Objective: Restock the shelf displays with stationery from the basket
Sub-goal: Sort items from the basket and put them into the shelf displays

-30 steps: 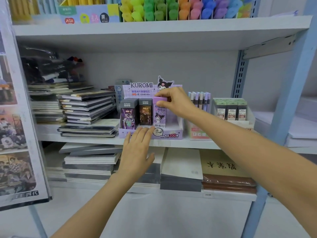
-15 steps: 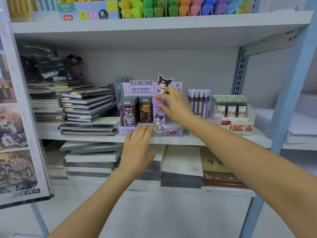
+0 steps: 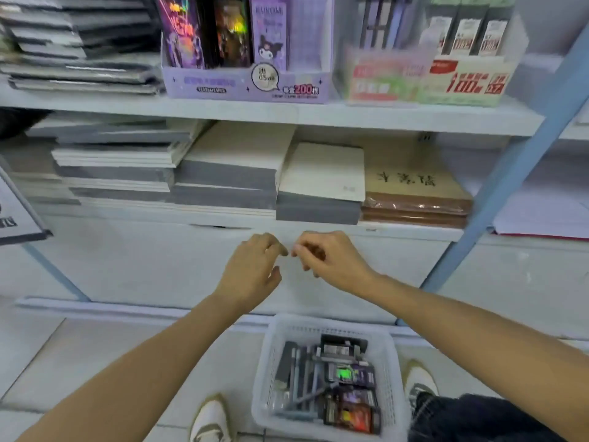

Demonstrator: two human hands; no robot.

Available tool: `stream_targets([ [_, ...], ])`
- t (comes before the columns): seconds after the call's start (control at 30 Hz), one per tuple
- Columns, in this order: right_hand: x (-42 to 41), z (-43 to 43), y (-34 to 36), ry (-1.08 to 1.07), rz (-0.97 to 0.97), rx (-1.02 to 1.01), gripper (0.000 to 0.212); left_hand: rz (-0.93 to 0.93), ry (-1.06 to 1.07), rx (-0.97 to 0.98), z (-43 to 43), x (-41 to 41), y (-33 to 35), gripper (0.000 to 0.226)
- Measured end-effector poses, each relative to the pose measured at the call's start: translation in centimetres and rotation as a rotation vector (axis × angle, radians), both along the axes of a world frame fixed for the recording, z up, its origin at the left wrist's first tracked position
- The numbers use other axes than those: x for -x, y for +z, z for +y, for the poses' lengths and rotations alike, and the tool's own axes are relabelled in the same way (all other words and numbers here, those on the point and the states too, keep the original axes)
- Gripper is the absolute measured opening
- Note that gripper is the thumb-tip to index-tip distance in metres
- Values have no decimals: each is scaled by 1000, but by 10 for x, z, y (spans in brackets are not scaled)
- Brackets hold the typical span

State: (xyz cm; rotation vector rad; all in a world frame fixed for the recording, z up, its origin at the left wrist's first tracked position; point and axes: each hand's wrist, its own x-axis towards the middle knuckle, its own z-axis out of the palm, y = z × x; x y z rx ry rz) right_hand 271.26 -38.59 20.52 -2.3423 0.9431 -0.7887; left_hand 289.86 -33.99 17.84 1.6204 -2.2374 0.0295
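Left hand point(image 3: 251, 269) and right hand point(image 3: 331, 263) side by side, fingertips near each other, before the panel point(image 3: 143, 260) under the lower shelf point(image 3: 408, 229).

Below the hands, nearer the person: basket point(image 3: 392, 355) on the floor point(image 3: 79, 362), packets point(image 3: 347, 374) and pens point(image 3: 298, 371) in it. Left shoe point(image 3: 210, 419) and right shoe point(image 3: 420, 381) flank it.

Just above the hands: pad stacks point(image 3: 229, 173) on the lower shelf, wrapped pile point(image 3: 414, 205) to the right.

Higher, on the next shelf point(image 3: 287, 113): Kuromi display box point(image 3: 245, 84) above the left hand, two further display boxes point(image 3: 382, 81) rightward, notebook stacks point(image 3: 79, 59) leftward.
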Motion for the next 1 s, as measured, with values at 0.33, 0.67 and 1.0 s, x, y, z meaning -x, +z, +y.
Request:
stream_targets([
  [0.33, 65, 21, -242, 6, 625, -529, 31, -154, 151, -682, 51, 14, -204, 59],
  [0.67, 102, 45, -307, -168, 772, -505, 77, 85, 204, -559, 75, 22, -242, 58],
  [1.0, 104, 24, -290, -74, 584, -666, 16, 69, 286, -543, 70, 33, -245, 49],
])
